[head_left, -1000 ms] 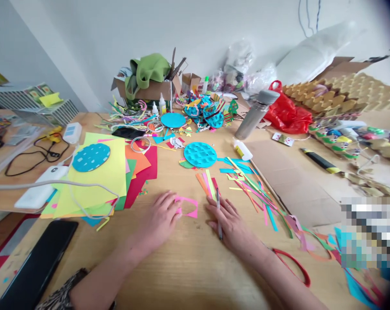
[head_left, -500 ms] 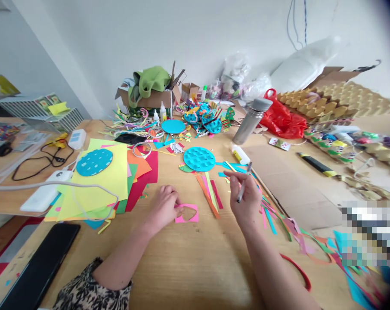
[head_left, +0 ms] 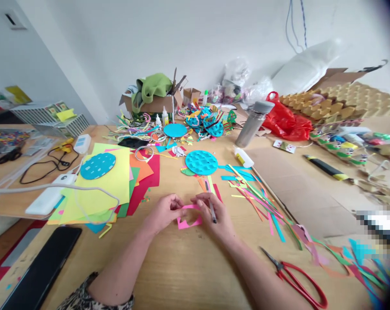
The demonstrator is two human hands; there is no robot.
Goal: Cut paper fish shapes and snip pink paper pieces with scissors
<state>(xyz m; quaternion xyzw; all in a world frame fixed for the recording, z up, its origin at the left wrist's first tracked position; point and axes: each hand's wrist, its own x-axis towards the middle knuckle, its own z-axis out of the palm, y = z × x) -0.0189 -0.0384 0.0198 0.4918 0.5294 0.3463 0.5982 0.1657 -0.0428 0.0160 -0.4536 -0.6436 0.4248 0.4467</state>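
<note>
My left hand (head_left: 164, 214) pinches the left edge of a small pink paper piece (head_left: 183, 225) with a shape cut out of its middle; the wood shows through the hole. My right hand (head_left: 220, 218) holds a grey-and-black pen (head_left: 212, 207) among its fingers, and its fingertips meet the right side of the pink paper. Beyond the hands lies a blue textured paper disc (head_left: 201, 162) with orange, yellow and red strips (head_left: 217, 192) below it. Red-handled scissors (head_left: 288, 271) lie near my right forearm.
Stacked coloured paper (head_left: 117, 189) with a patterned blue disc (head_left: 98, 165) lies left, above a black phone (head_left: 43, 267). Loose strips (head_left: 269, 211), a glue bottle (head_left: 243, 157), a cardboard sheet (head_left: 298, 193) and a cutter (head_left: 324, 167) lie right. A steel bottle (head_left: 253, 125) stands behind.
My right hand has moved left and down, still with the pen, to the pink paper. The paper is now held between both hands. The scissors show more fully.
</note>
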